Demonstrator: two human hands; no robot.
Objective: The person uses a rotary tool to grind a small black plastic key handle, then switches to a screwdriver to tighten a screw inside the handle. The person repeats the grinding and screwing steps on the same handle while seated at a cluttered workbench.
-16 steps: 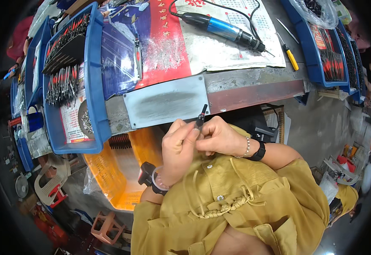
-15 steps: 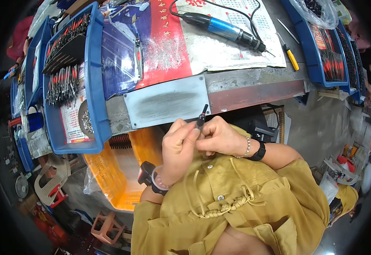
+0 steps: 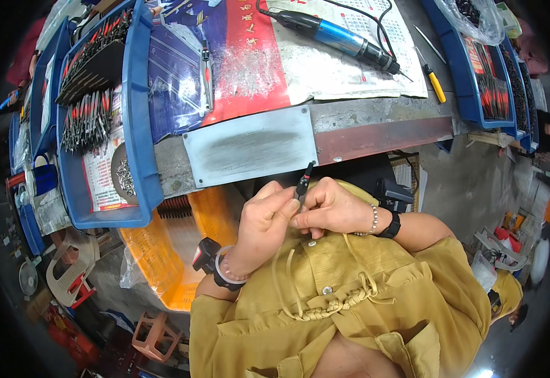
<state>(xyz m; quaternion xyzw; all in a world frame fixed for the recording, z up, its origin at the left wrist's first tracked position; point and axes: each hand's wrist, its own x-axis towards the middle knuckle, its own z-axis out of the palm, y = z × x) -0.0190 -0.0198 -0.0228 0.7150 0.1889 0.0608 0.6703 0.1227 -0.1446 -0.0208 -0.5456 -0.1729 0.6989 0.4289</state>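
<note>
My left hand [image 3: 264, 217] is closed around a slim black pen-shaped piece [image 3: 303, 183] with small red marks, its narrow tip pointing up and away from me. My right hand [image 3: 333, 209] is pressed close beside it with bent fingers, pinching at its lower part. The piece's lower end is hidden among the fingers. Both hands are in front of my body, just below the pale metal plate [image 3: 249, 151] on the bench edge. On the bench lies a similar slim black, red and silver piece [image 3: 206, 79].
A blue and black electric screwdriver [image 3: 338, 39] lies on paper, near a yellow-handled screwdriver [image 3: 436, 85]. Blue bins [image 3: 139, 126] on the left hold many black-red pieces and a dish of small metal parts [image 3: 124, 173]. More blue bins [image 3: 470, 94] stand right. A yellow crate [image 3: 174, 277] sits below.
The piece has sunk slightly in view and its tip leans a little more to the right. Both hands stay together on it; the finger grip has shifted only slightly.
</note>
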